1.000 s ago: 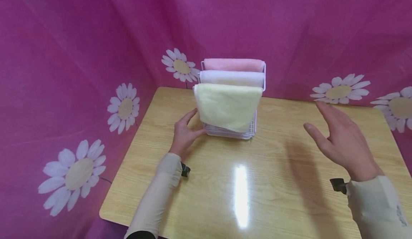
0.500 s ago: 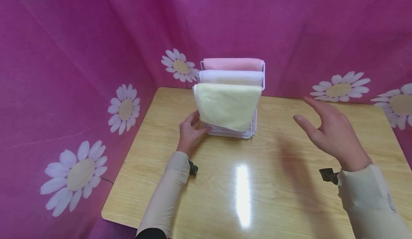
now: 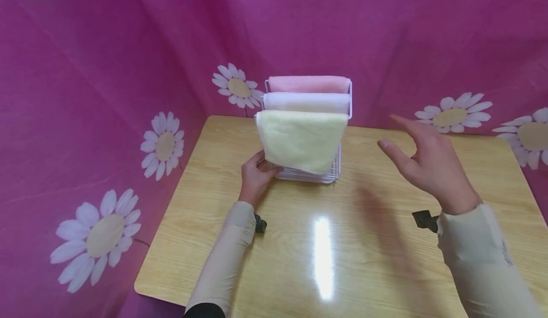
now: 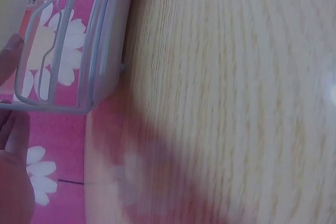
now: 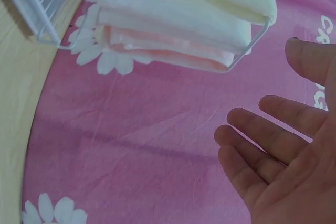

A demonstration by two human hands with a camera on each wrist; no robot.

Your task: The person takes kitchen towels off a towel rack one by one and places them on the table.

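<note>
A white wire rack [image 3: 340, 165] stands on the table, with three folded towels draped over its bars. The yellow towel [image 3: 303, 139] hangs in front, the white towel [image 3: 306, 102] behind it and the pink towel [image 3: 309, 84] at the back. Low on the rack's left side, my left hand [image 3: 255, 180] grips the frame; the left wrist view has the wire [image 4: 47, 107] running between thumb and fingers. My right hand [image 3: 437, 170] is raised to the right of the rack, apart from it, fingers extended and thumb spread, holding nothing. In the right wrist view its palm [image 5: 299, 182] faces the towels.
The wooden table [image 3: 282, 261] carries a bright light reflection near its front. A magenta cloth [image 3: 385, 32] printed with daisies hangs close behind the table and along its left side. Both wrists wear small black devices.
My left hand has moved slightly right and closed on the rack's lower left side. My right hand has come left toward the rack, still extended. The rack and towels have hardly moved.
</note>
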